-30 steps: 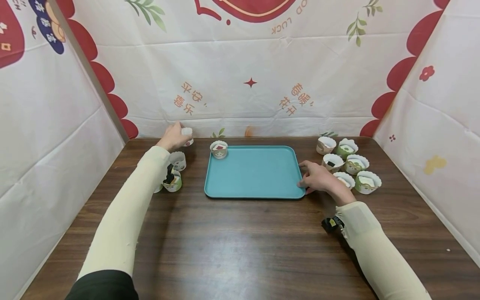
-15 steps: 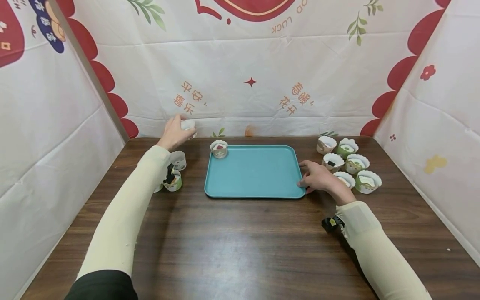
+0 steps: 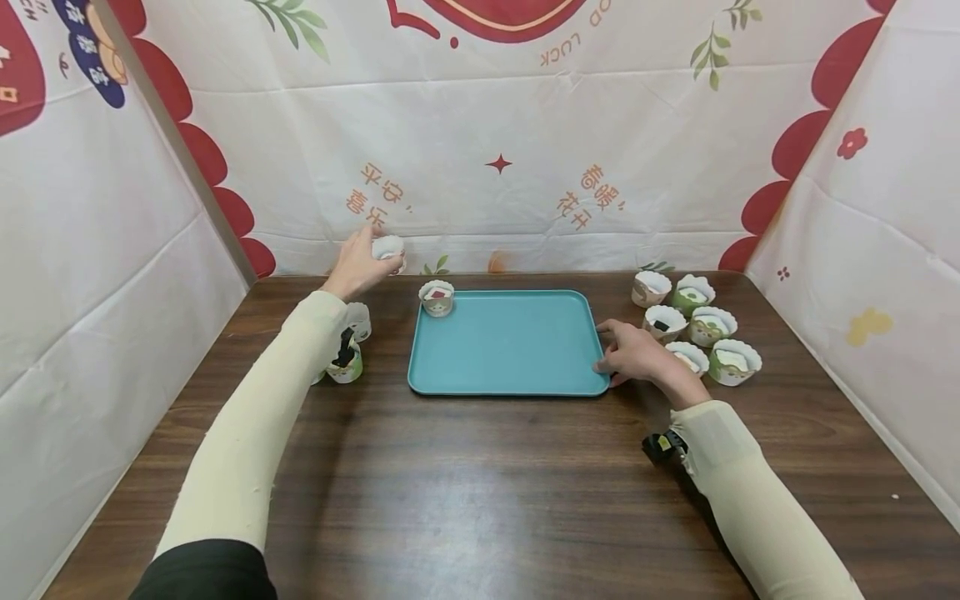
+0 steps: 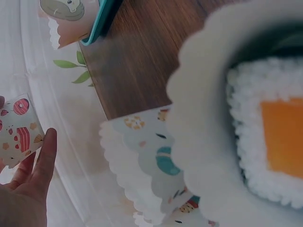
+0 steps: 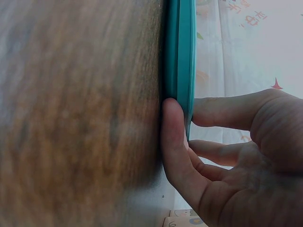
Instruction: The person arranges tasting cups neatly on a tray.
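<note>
My left hand (image 3: 358, 265) pinches a white scalloped paper cup (image 3: 388, 247) above the table's back edge, left of the teal tray (image 3: 506, 342). Red dessert-like prints show on this cup in the left wrist view; its contents cannot be seen. My right hand (image 3: 637, 350) grips the tray's right rim between thumb and fingers, as the right wrist view also shows. One paper cup (image 3: 437, 300) with something red and white inside stands in the tray's back left corner. Under my left forearm stand more paper cups; one in the left wrist view holds a sushi roll (image 4: 277, 127) with an orange centre.
Several paper cups (image 3: 705, 327) with white fillings are grouped at the back right, close beside my right hand. A printed white cloth (image 3: 495, 208) hangs behind the brown table (image 3: 465, 483) and along both sides.
My left hand has lifted the white paper cup from the back left and moved it rightward towards the tray. The right hand and the tray have stayed in place.
</note>
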Motion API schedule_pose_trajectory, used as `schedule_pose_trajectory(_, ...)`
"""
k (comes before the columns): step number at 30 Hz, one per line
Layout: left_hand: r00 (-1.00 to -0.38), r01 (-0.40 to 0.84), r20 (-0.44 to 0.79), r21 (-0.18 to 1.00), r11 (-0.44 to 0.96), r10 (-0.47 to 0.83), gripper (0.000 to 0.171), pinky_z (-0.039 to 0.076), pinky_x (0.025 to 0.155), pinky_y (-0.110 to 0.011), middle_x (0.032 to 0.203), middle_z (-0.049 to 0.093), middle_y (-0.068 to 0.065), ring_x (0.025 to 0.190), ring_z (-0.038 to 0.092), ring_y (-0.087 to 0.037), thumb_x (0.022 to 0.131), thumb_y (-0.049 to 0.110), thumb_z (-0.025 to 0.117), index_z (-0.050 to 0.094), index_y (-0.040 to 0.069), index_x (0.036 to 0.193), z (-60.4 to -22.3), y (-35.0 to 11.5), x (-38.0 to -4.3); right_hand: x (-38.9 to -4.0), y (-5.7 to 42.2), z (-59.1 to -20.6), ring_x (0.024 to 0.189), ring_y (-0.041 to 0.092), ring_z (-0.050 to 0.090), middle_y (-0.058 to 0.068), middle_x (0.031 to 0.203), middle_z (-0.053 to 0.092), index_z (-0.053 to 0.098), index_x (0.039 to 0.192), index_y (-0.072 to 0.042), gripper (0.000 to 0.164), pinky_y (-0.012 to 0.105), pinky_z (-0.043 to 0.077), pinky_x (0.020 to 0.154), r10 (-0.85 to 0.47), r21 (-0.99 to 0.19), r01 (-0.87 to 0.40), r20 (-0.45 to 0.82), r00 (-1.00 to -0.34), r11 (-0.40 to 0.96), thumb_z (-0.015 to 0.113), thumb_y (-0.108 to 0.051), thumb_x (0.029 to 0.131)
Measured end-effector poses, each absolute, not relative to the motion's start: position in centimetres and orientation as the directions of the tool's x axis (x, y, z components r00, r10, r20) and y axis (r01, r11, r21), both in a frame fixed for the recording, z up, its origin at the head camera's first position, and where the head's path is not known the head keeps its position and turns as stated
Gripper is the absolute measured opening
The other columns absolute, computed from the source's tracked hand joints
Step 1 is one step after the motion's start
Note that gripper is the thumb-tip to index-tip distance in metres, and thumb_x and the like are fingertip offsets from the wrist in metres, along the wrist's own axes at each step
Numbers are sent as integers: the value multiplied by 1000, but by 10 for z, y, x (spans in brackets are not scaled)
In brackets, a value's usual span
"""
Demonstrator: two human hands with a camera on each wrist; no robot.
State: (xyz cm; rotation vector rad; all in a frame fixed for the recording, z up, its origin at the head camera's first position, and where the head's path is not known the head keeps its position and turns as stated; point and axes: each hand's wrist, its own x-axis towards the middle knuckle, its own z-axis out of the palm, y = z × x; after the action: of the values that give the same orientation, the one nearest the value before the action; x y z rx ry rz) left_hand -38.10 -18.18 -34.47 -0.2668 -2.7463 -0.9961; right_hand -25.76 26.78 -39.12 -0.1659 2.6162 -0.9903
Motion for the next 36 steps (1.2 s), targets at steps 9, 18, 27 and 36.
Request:
schedule_pose_trajectory(9,-930,339,331,613,714,159,57,46,90,-46,129,57,-17,111,51,-32,90,35,71,53,8,137,-342,-167,-383,-260,269,-392,73,22,67,20,94,59,27,157,8,68,36,65,67,-230,-661,3,-266,-936,751,60,-1,98)
schedule_pose_trajectory(18,-922,375,314,590,715,226,56,47,91,-47,132,58,-16,111,52,-32,92,35,70,52,9,139,-343,-151,-383,-260,269,-393,73,22,67,20,95,60,27,157,8,70,35,65,66,-223,-661,10,-267,-937,751,62,-2,97)
schedule_pose_trajectory(27,-915,399,302,576,714,268,52,48,90,-47,130,58,-15,109,52,-30,94,37,69,53,11,137,-348,-132,-384,-259,270,-393,73,23,67,20,94,59,27,157,8,69,35,65,66,-220,-661,12,-267,-938,751,62,-1,98)
schedule_pose_trajectory(36,-908,418,313,604,679,280,55,52,93,-48,137,58,-15,114,56,-30,95,35,69,53,10,141,-344,-117,-383,-259,269,-391,73,23,68,20,94,60,29,156,9,70,35,66,66,-223,-669,14,-266,-938,743,64,-1,96)
